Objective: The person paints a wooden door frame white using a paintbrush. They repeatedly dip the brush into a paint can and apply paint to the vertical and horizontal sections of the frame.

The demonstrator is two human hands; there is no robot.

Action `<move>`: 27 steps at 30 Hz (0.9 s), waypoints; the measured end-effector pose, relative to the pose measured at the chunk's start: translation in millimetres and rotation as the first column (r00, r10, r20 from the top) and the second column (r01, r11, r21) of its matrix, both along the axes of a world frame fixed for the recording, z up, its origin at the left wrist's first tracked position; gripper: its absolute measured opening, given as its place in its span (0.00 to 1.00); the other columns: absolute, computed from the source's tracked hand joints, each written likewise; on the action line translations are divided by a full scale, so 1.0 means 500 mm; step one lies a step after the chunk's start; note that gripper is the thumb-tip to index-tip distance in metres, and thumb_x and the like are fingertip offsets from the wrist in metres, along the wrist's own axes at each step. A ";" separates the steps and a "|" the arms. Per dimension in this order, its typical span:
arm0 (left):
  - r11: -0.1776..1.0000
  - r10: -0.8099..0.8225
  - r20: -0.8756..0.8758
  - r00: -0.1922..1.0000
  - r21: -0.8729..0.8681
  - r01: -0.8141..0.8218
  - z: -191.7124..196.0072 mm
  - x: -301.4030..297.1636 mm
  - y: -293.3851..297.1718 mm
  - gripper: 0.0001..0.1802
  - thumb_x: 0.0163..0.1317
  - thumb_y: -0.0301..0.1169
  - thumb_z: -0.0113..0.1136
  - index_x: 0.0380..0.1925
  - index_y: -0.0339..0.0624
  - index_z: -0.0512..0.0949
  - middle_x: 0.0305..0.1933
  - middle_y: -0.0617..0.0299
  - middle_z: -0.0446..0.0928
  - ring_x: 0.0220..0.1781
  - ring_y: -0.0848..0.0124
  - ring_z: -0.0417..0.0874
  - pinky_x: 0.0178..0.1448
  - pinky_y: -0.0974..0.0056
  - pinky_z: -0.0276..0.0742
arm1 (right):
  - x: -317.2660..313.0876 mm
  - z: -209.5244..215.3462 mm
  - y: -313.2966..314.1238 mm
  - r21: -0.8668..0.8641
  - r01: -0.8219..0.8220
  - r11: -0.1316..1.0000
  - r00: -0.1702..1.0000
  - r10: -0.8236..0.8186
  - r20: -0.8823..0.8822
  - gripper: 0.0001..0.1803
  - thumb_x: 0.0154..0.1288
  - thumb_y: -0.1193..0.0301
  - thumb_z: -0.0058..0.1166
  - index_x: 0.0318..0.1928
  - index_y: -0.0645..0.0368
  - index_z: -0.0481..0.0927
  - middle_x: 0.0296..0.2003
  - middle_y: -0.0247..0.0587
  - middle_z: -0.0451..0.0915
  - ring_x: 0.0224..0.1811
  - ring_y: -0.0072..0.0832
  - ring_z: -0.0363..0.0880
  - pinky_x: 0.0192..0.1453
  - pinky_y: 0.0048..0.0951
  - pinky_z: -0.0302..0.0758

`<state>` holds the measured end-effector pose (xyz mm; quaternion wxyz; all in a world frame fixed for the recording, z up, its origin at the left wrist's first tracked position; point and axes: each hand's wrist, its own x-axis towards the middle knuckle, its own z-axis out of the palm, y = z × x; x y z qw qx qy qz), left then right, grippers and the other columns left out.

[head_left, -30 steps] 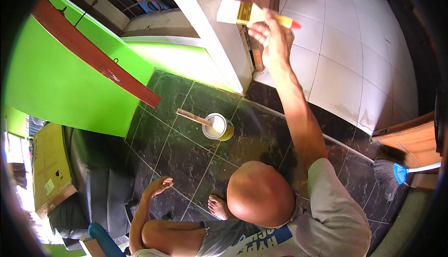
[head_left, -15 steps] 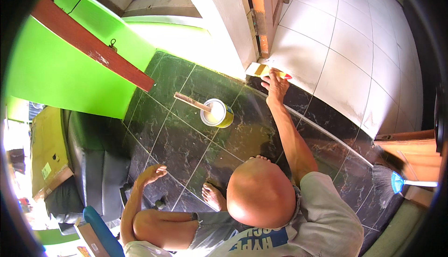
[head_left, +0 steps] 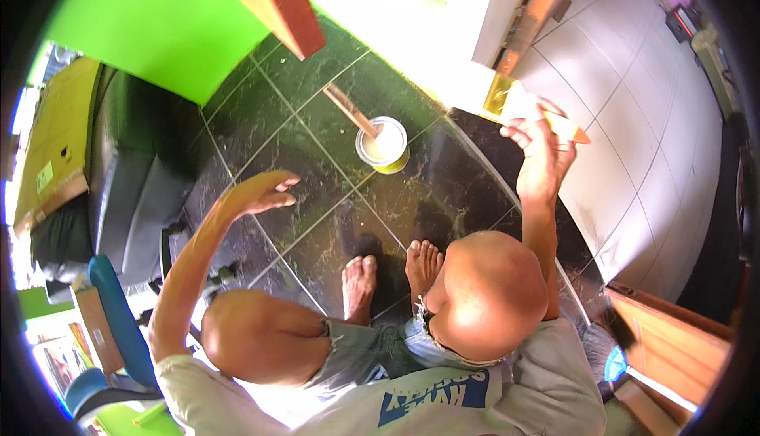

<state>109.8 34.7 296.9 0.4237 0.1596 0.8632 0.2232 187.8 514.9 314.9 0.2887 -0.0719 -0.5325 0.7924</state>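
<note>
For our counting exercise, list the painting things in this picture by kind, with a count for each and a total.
Paintbrush, held in the right hand: 1
Open paint can on the dark floor tiles: 1
Stirring stick resting in the can: 1
Total: 3
The left hand is open and holds nothing.

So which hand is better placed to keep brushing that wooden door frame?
The right hand, most likely. It grips the paintbrush, whose bristles sit close to the orange-brown door frame. The left hand is open, empty and held out over the dark floor tiles, away from the frame and the paint can.
</note>
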 end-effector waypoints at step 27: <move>0.635 0.470 0.054 0.881 0.672 -0.380 -0.348 0.103 0.206 0.52 0.56 0.30 0.77 0.77 0.42 0.56 0.74 0.47 0.65 0.64 0.57 0.77 0.67 0.54 0.76 | -0.125 -0.109 -0.204 0.426 -0.482 0.766 0.798 0.181 0.575 0.14 0.72 0.72 0.59 0.52 0.68 0.81 0.36 0.40 0.86 0.34 0.22 0.86 0.36 0.22 0.82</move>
